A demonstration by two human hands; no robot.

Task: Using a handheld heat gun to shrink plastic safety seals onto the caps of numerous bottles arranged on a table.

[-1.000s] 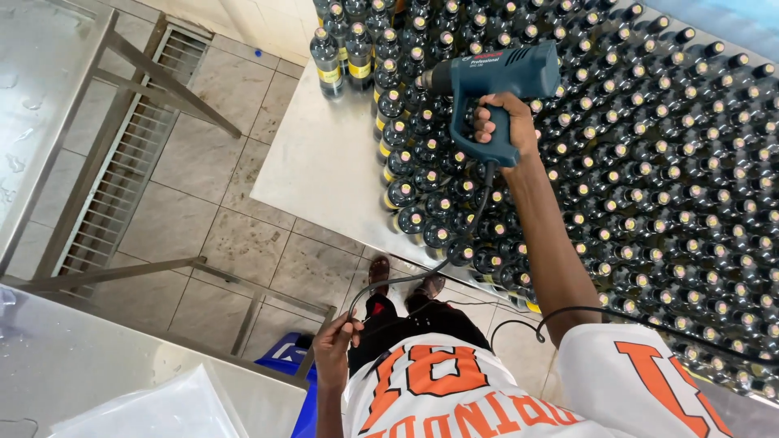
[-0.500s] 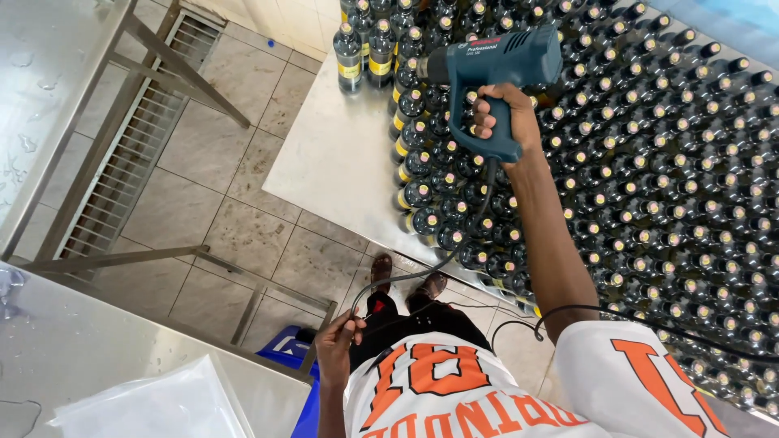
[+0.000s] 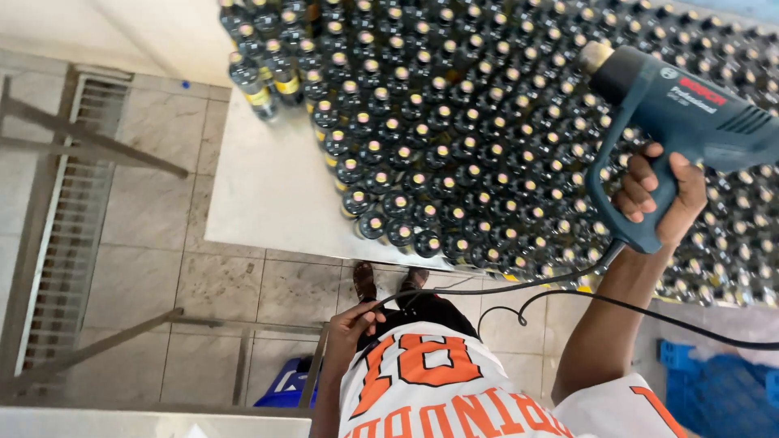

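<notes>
— Head view, left side?
— Grey tiled floor [image 3: 146,203], metal frame [image 3: 97,150]; left hand [image 3: 353,320] low by the waist, fingers closed on black cable [image 3: 503,285].
— Centre?
— White desk [image 3: 272,182], packed with dark capped bottles [image 3: 454,138].
— Right?
— Right hand [image 3: 661,199], fingers wrapped round grip of blue heat gun [image 3: 690,122], held over the bottles, nozzle pointing left.

Right hand [image 3: 661,199] grips a blue heat gun [image 3: 690,122] (corded) over dark bottles [image 3: 454,138].

bottles [image 3: 454,154] packed tight, no gaps; bare table strip [image 3: 268,186] open at left.
</notes>
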